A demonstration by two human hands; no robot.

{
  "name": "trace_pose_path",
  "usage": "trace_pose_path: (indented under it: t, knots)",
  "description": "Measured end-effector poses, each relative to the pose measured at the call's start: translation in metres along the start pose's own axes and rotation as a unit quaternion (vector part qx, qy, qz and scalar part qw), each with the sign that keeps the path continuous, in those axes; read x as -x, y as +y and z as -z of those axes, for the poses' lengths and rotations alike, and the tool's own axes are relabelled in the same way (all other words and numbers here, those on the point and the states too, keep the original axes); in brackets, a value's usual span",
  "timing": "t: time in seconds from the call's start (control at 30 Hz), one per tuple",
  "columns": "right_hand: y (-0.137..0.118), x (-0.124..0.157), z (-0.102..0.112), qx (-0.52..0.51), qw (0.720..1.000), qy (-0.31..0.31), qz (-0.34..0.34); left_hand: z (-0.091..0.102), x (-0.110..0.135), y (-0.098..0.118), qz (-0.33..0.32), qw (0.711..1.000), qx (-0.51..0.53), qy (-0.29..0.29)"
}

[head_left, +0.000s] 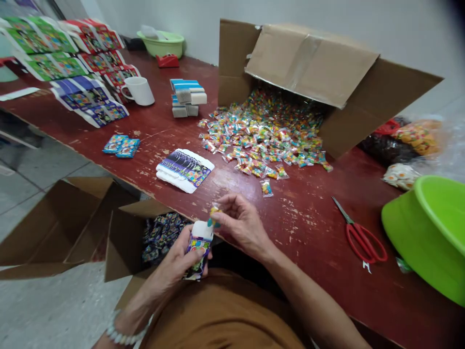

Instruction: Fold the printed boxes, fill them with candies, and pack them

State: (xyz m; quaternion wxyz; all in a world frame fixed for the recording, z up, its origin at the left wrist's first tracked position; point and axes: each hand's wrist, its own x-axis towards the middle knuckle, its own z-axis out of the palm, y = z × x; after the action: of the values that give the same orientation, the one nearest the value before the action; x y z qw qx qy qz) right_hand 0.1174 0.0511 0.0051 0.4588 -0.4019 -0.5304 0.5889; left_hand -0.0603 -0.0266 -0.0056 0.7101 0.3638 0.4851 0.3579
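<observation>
My left hand [181, 257] is wrapped round a small purple candy box [198, 249], whose white top flap stands up. Just above the box's upper end, my right hand [241, 220] pinches a small clear candy packet [214, 215] with yellow and blue-green pieces in it. The packet touches or nearly touches the flap; I cannot tell which. Beyond my hands lies a stack of flattened purple boxes [185, 169]. A single candy packet [266, 188] rests apart from the heap of candy packets [261, 131] that spills from a large cardboard carton [305, 63].
Red-handled scissors [363, 240] and a green basin [421, 237] are on the right. A white mug [140, 91], blue small boxes [122, 146] and stacked printed cartons [90, 99] stand at left. Below the table edge, an open carton [123, 242] holds many dark purple packs.
</observation>
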Motion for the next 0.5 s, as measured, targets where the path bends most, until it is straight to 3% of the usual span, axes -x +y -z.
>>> trace_pose_path:
  t: [0.17, 0.27, 0.37, 0.5]
  knots:
    - [0.01, 0.017, -0.017, 0.047, 0.996, 0.075, 0.002, -0.02, -0.002, 0.005, -0.062, 0.997, -0.038, 0.035]
    - [0.011, 0.023, -0.014, 0.091, 0.993, 0.06, 0.041, -0.023, -0.006, 0.003, -0.093, 0.994, -0.02, 0.058]
    - [0.009, 0.027, -0.01, 0.109, 0.99, 0.045, 0.072, -0.024, -0.009, 0.005, -0.075, 0.991, 0.074, 0.077]
    - [0.01, 0.025, -0.004, -0.064, 0.995, 0.0, -0.08, -0.027, -0.009, 0.013, -0.006, 0.985, 0.141, 0.097]
